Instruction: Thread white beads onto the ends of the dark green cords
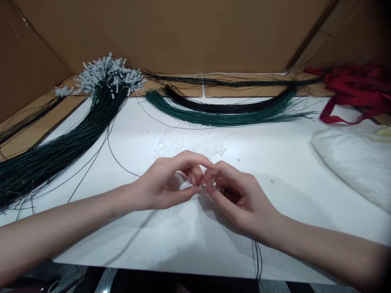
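My left hand (166,183) and my right hand (244,195) meet above the white board, their thumbs and fingertips pinched close together. A small white bead (203,186) on a thin dark wire shows between the two sets of fingertips. More tiny pale beads sit just inside the right fingers, partly hidden. Several dark wires (257,256) hang below my right hand and over the board's near edge; their upper part is hidden by the hand. Behind the hands, small white beads (192,142) lie scattered on the board.
A thick bundle of dark green wires (76,130) with white beaded tips (108,77) lies at left. Loose green wires (220,118) and black wires (226,107) curve across the back. Red ribbon (351,93) and a clear plastic bag (357,158) lie at right. Cardboard walls (183,36) stand behind.
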Tool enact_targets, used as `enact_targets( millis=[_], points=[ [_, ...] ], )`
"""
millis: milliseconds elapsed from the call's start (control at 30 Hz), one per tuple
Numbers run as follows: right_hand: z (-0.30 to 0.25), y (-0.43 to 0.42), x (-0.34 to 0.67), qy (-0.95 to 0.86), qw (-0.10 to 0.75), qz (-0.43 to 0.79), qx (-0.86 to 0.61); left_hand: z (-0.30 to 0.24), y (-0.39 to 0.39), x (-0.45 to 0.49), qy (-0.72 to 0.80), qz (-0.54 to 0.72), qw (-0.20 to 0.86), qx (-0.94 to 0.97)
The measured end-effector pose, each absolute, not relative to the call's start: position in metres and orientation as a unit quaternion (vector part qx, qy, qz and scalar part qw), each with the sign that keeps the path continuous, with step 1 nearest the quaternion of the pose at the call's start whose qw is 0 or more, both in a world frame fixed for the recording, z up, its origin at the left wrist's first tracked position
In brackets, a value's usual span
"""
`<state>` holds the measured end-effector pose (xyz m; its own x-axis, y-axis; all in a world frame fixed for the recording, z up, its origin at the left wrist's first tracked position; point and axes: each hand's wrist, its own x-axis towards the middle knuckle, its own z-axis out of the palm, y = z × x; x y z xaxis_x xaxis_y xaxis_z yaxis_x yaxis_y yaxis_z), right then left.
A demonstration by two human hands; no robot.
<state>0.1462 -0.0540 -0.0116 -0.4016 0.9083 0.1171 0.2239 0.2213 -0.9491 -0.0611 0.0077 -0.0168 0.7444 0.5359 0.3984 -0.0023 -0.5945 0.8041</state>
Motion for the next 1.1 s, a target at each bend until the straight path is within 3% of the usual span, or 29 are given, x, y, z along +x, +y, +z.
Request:
enact_targets(
  millis=[233, 533, 1100],
  points=[
    [-0.011, -0.0537, 0.145, -0.683, 0.353, 0.468, -0.436, -0.0109, 0.0048, -0.0634, 0.176, 0.311, 0.423, 0.833],
    [-0.0103, -0.0537, 0.1429, -0.677, 0.358, 0.47, -0.439, -0.0119, 0.0033, -0.0644, 0.201, 0.261, 0.532, 0.781],
    [-0.0095, -0.0537, 0.1429, -0.709, 0.347, 0.425, -0.443, -0.0108, 0.0026, -0.0653, 0.182, 0.28, 0.534, 0.777]
  ],
)
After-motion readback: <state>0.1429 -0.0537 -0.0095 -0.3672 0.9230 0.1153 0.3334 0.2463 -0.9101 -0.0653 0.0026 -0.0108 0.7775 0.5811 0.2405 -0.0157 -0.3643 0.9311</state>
